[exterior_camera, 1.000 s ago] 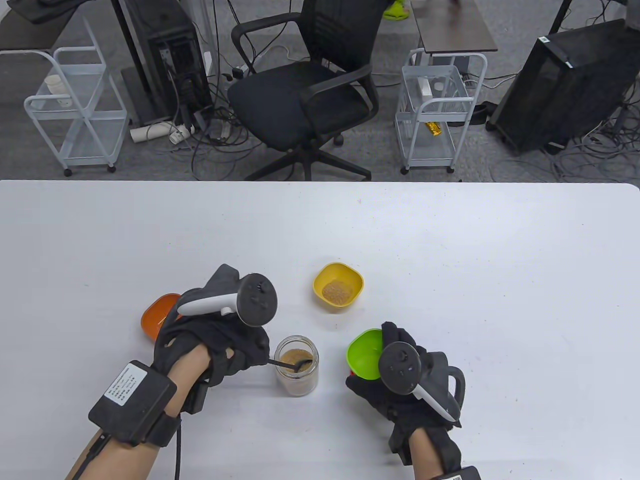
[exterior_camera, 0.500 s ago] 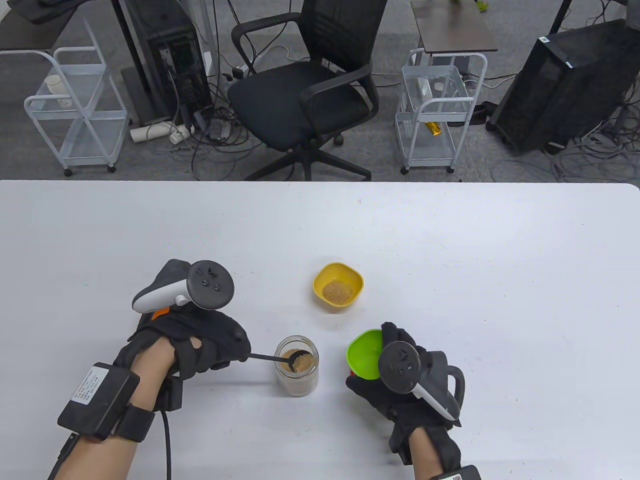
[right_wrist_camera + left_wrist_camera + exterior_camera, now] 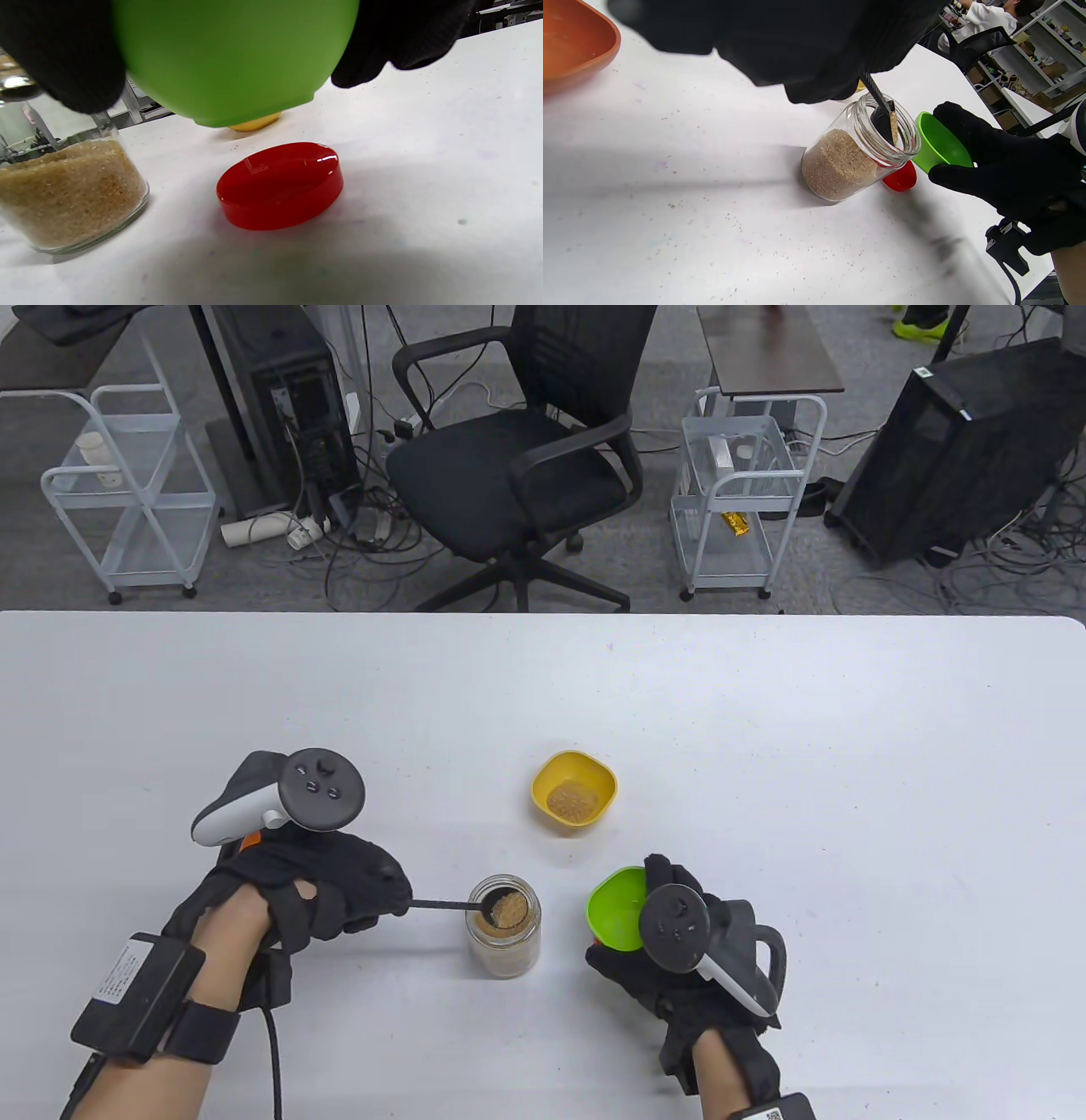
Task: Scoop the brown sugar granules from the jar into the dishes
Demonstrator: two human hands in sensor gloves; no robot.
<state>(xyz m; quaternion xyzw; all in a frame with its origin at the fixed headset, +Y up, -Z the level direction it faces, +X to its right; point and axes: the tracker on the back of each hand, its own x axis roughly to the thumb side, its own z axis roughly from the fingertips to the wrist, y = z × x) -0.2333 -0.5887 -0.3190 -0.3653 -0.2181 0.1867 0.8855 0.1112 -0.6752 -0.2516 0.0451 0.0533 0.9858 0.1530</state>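
White tabletop (image 3: 764,712), flecked with stray granules, carries your work near its front edge, with an office chair (image 3: 517,458), wire carts and computer towers on the grey floor behind it. At the middle of the front edge stands the glass jar (image 3: 503,937), upright, lid off and roughly half full of brown sugar (image 3: 840,165). Your left hand (image 3: 314,886) grips the thin handle of a black spoon (image 3: 475,904), fingers curled tight around it, and the spoon's bowl sits at the jar's mouth heaped with sugar, level with the rim. Just right of the jar your right hand (image 3: 679,959) holds the green dish (image 3: 619,908) off the table, tilted with its opening toward the jar, thumb and fingers clamped on its near rim and wall. Below that dish, between jar and hand, the red lid (image 3: 280,184) lies flat on the table, apart from the jar's base. Farther back toward the table's centre, the yellow dish (image 3: 574,791) rests on its own with a small layer of sugar in its bottom. Toward the left edge the orange dish (image 3: 572,42) sits mostly hidden under your left hand in the table view; your left wrist view shows only part of its rim and inner wall. A tracker rides the back of each hand.
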